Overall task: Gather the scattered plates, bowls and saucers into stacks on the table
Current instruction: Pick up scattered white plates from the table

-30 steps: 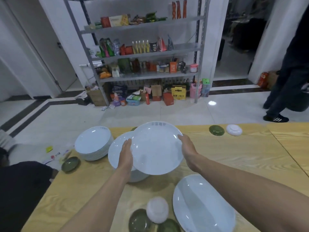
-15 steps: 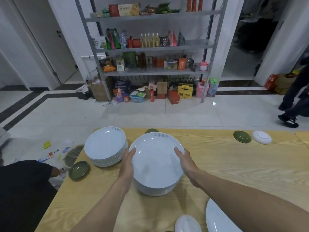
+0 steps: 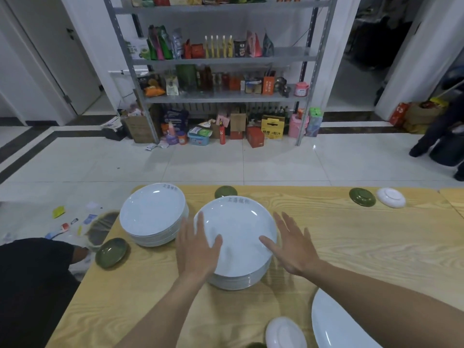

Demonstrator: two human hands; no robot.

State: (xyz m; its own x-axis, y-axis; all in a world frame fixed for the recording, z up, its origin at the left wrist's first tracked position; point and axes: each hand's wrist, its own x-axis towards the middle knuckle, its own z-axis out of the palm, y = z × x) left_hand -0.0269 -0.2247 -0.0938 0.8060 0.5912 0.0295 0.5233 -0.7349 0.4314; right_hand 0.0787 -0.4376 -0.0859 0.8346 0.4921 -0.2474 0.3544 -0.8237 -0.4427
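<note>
A stack of white plates (image 3: 238, 237) stands in the middle of the wooden table (image 3: 351, 247). My left hand (image 3: 198, 244) hovers open over its left rim, and my right hand (image 3: 291, 244) is open at its right rim; neither grips anything. A second white plate stack (image 3: 153, 214) sits to the left. Green saucers lie at the left edge (image 3: 111, 252), behind the middle stack (image 3: 225, 191) and at the far right (image 3: 362, 196), the last beside an upturned white saucer (image 3: 391, 197). Near me are a large white plate (image 3: 339, 325) and an upturned white bowl (image 3: 285, 334).
A metal shelf (image 3: 221, 59) full of packages stands across the tiled floor. A seated person in black (image 3: 32, 285) is at the table's left edge. Another person's legs (image 3: 442, 144) show at the far right. Litter lies on the floor at left.
I have lowered the white plate onto the middle stack and let go of it. Both hands have opened and drawn slightly back from the rim.
</note>
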